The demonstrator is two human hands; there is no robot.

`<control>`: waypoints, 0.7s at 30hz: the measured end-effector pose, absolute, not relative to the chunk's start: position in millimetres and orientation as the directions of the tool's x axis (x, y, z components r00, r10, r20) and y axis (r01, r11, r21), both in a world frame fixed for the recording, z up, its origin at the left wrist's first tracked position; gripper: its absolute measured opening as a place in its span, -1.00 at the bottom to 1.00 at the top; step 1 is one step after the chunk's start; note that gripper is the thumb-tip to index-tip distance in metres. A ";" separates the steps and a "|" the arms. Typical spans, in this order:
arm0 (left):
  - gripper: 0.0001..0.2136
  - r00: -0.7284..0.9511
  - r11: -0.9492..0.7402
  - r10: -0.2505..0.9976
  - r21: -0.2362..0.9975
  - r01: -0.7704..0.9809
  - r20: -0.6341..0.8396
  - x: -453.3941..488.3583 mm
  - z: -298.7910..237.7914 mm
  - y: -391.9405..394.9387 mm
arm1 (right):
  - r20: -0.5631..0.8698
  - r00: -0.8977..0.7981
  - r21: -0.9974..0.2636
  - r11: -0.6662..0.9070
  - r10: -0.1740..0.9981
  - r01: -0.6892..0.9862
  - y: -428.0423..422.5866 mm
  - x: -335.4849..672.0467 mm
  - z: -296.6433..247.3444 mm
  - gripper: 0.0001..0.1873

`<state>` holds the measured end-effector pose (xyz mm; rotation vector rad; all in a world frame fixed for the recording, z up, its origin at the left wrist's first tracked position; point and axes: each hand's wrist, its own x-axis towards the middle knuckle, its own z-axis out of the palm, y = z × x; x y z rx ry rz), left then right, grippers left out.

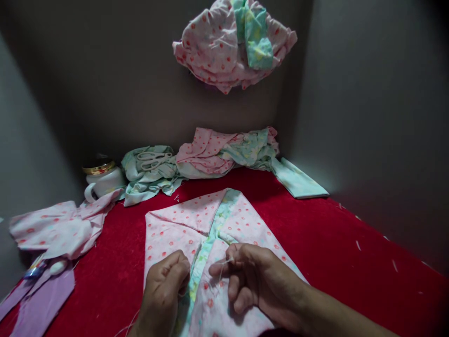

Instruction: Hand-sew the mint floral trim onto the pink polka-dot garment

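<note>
**Two hands on a folded pink cloth, thread between them**

The red surface [315, 243] runs back to a grey wall, with a second wall close along the right. Open red cloth lies at 3 o'clock of the hands, broad and bare apart from a few pale thread scraps; at 9 o'clock there is a narrower red strip before a crumpled pink piece [56, 229] and a purple cloth [38, 299] at the surface's left edge. At 12 o'clock, against the back wall, sits a heap of pink and mint fabric [224, 154] with scissors [152, 159] lying on its left part, and a white mug [103, 180] at 10 o'clock. A bundle of the same fabrics [231, 44] hangs on the wall above.

The folded pink dotted cloth [196, 224] lies in the near middle, its long axis running from the person toward the back wall, its point aimed at 12 o'clock. A mint floral band runs down its centre.

The left hand [164, 285] rests on the cloth's left half, its grip closed tight, fingers curled into the palm; what it pinches is hidden. The right hand [252, 276] lies on the right half, grip narrow, thumb and forefinger pinched on a thin white thread [221, 264] stretched toward the left hand.
</note>
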<state>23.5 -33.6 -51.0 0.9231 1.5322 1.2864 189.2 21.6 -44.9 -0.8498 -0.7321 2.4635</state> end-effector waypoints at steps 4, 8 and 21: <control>-0.67 -0.355 0.184 0.916 0.982 -0.046 -0.188 23.3 -52.4 -31.9 | -0.445 -0.731 -0.593 -0.782 0.518 -0.193 18.4 185.0 -45.9 -0.80; -0.65 -0.376 0.186 0.898 0.972 -0.146 -0.228 24.1 -53.5 -30.8 | -0.452 -0.731 -0.614 -0.773 0.511 -0.160 13.9 181.9 -49.6 -0.85; -0.68 -0.375 0.195 0.903 0.978 -0.072 -0.208 25.8 -50.9 -32.2 | -0.438 -0.705 -0.660 -0.732 0.558 -0.170 12.2 184.1 -43.6 -0.83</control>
